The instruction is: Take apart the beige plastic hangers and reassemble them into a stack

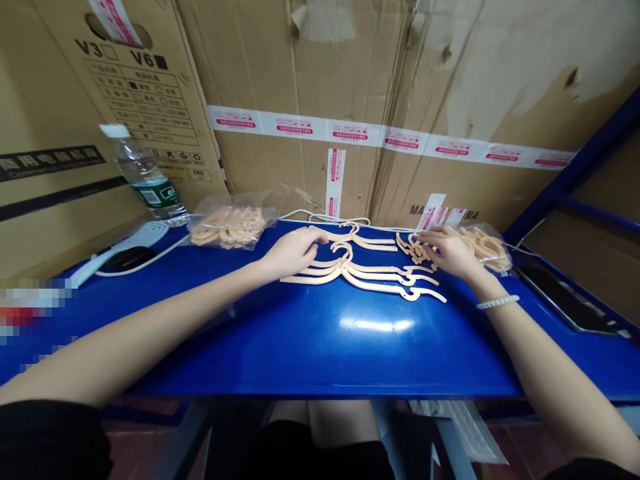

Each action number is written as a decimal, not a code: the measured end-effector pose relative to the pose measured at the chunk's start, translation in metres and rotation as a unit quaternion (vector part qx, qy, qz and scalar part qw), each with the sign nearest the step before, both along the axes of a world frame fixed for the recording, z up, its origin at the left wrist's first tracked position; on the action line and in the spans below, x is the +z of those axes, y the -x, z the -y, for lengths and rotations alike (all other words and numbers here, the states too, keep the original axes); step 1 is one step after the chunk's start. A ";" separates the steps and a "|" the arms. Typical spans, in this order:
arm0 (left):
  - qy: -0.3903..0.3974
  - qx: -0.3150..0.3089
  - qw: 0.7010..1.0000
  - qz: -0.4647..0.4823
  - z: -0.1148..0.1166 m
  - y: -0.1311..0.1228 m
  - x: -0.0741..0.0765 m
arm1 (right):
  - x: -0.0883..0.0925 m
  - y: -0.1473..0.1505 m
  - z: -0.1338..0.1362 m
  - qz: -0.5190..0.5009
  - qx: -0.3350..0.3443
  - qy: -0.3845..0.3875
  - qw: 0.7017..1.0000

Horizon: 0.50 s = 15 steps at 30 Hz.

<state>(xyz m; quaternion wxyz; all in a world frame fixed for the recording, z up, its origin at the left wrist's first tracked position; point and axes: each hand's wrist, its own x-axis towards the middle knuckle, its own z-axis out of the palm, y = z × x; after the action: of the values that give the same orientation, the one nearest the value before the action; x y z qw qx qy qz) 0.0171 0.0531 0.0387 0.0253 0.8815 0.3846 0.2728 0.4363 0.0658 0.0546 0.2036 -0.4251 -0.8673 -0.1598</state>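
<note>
Several beige hanger pieces [373,285] lie in a row on the blue table [300,347], their hooks near the middle. My left hand [293,253] rests at the left ends of these pieces, fingers bent, thumb and forefinger apart; its palm side is hidden. Behind it are more hanger arms [373,245]. My right hand [447,250] reaches over a small pile of curved beige pieces [413,250] at the right, its fingertips touching the pile. Whether it grips one of them is too small to tell.
At the left stand a water bottle [153,187], a bag of beige parts [230,227] and a pale blue fan-like object [145,237]. Another bag [493,250] and a phone [565,297] lie right. Cardboard boxes [300,87] line the back.
</note>
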 end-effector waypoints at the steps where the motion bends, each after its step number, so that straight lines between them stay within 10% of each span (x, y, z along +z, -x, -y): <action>1: 0.004 0.012 0.999 -0.035 -0.011 -0.004 0.001 | 0.003 0.002 0.003 -0.029 -0.003 -0.005 1.000; 6: 0.007 0.039 0.993 -0.110 -0.054 -0.023 -0.002 | 0.008 0.018 0.020 -0.292 -0.033 -0.006 0.956; 15: 0.036 0.020 0.991 -0.128 -0.078 -0.036 -0.011 | 0.012 0.055 0.040 -0.638 -0.008 0.168 0.752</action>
<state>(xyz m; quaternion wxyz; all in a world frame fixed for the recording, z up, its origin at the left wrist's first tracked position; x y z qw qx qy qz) 0.0536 0.1311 0.0278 0.0019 0.8997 0.4120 0.1440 0.3815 0.0260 0.0664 0.6335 -0.4624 -0.5459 0.2947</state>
